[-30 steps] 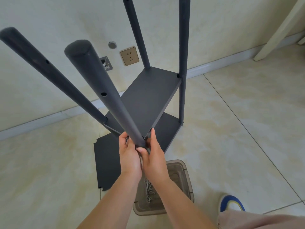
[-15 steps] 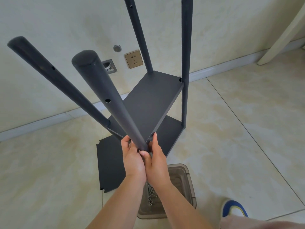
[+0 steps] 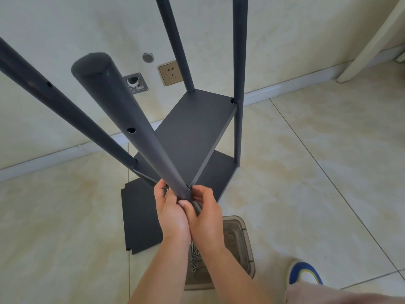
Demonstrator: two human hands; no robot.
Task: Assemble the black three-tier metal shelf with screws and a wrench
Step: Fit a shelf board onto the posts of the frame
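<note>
Loose black panel (image 3: pixel 140 218) flat on floor, left of hands. Left hand (image 3: pixel 173 212) grasps near post (image 3: pixel 140 137) at middle-tier corner; right hand (image 3: pixel 206 213) pinches same joint (what it pinches hidden). Shelf frame (image 3: pixel 192 132) upright, centre. Screw tub (image 3: pixel 243 242) near right.

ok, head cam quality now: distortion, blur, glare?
Head view: wide-angle stretch makes the nearest post balloon toward the lens; soft even daylight, mild sheen on the floor tiles, no harsh glare; hands sharp, screws in the bin small but resolvable.
</note>
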